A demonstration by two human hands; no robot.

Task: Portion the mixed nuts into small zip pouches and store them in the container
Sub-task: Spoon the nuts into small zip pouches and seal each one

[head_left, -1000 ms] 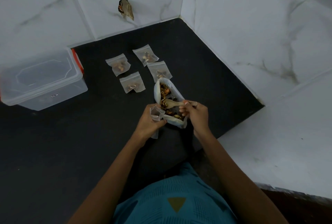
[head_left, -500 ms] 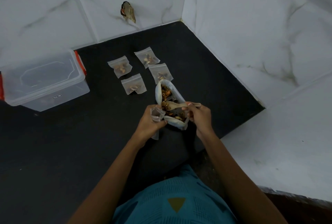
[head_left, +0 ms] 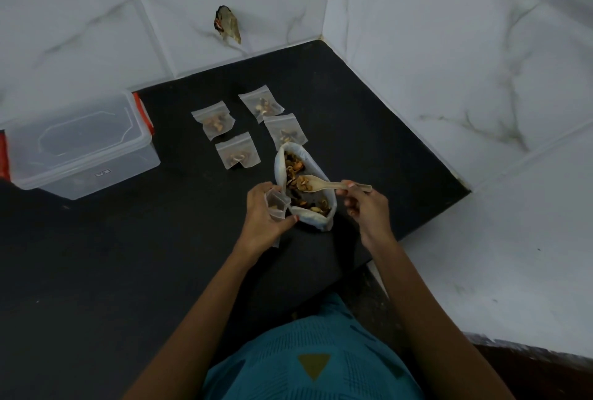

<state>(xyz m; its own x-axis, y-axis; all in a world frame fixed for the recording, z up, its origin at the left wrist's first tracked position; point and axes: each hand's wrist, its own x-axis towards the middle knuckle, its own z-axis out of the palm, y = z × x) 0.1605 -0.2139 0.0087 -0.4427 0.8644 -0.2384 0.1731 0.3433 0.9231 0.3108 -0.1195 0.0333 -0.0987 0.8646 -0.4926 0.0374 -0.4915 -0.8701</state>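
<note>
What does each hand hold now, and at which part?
The right hand pinches the spoon on its handle, near the far end. The left hand holds a small pouch, with its fingers round the sides.

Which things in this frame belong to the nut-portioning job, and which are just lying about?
Job: nut bag; spoon pinched by the right hand; small pouch held by the left hand; four filled pouches; clear container.
Lying about: brown scrap on the wall.
</note>
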